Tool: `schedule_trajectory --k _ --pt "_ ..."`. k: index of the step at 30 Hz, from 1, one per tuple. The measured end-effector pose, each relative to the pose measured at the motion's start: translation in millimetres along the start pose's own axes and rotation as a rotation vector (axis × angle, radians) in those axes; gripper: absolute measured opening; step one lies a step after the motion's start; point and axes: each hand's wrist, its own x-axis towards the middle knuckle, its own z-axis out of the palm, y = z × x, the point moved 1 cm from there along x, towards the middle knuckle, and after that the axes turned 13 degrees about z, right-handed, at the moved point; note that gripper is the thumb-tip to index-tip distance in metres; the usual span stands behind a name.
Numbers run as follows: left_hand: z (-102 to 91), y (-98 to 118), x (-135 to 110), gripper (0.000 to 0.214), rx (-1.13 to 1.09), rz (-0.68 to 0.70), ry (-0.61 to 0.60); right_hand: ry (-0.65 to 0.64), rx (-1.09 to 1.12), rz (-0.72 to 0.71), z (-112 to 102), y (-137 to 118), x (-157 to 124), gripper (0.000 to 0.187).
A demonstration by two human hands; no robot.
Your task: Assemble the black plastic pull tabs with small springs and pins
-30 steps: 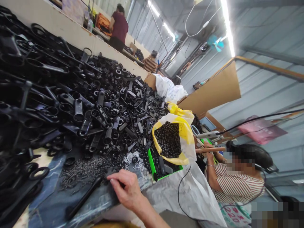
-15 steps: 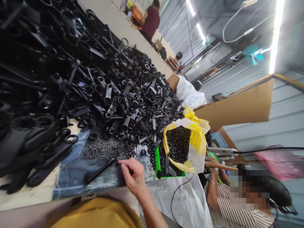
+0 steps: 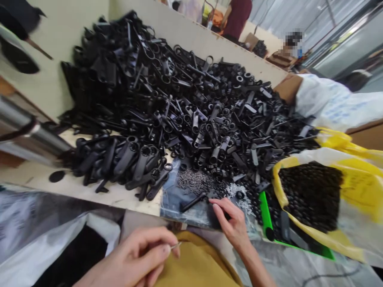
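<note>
One slim metal piece (image 3: 176,245), pinched before a crowded bench (image 3: 30,175).
The left hand (image 3: 131,259) clamps it between thumb and forefinger; the right hand (image 3: 231,219) lies apart, beside a smooth black tubular part (image 3: 193,202), and whether it grips anything cannot be told. Beneath is a scuffed blue sheet (image 3: 203,217), strewn with dull dark fasteners (image 3: 191,180) and bright silver fasteners (image 3: 241,195); behind, ringed black plastic parts (image 3: 179,95) heap against a cream partition (image 3: 167,24), a crinkled yellow-and-white bag (image 3: 359,187) stands right, and ribbed metal walling (image 3: 269,22) rises beyond.
</note>
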Motion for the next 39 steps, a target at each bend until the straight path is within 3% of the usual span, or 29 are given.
schedule_trajectory --k 3,11,15,18,20,25,32,36,39 --pt "13.1 3.9 18.1 0.05 -0.026 0.011 -0.064 -0.009 0.017 -0.037 -1.5 -1.7 0.0 0.02" --pt "31.8 -7.3 28.9 0.053 -0.033 0.022 0.054 0.054 0.069 -0.117 -6.5 -1.9 -2.5 0.02" --pt "45.1 -11.6 38.5 0.054 -0.104 0.033 0.098 0.045 0.173 -0.126 -6.2 -19.6 -13.1 0.019" --pt "59.6 -11.7 51.4 0.051 -0.188 0.13 0.105 -0.155 0.35 -0.063 2.6 -39.8 -18.8 0.021" --pt "69.5 -10.8 60.3 0.049 -0.227 0.18 0.117 -0.21 0.456 -0.011 9.9 -47.4 -19.2 0.019" --pt "85.4 -14.8 80.0 0.051 -0.332 0.19 0.115 -0.184 0.633 0.156 22.2 -39.0 -13.4 0.023" --pt "86.5 -25.3 91.0 0.053 -0.33 0.198 0.118 -0.246 0.798 0.303 24.2 -29.0 -11.6 0.037" --pt "90.9 -22.6 94.2 0.046 -0.351 0.218 0.119 -0.291 1.017 0.441 21.9 -30.3 -11.8 0.049" --pt "95.7 -26.3 101.0 0.048 -0.371 0.236 0.127 -0.264 1.035 0.417 22.5 -30.2 -14.1 0.043"
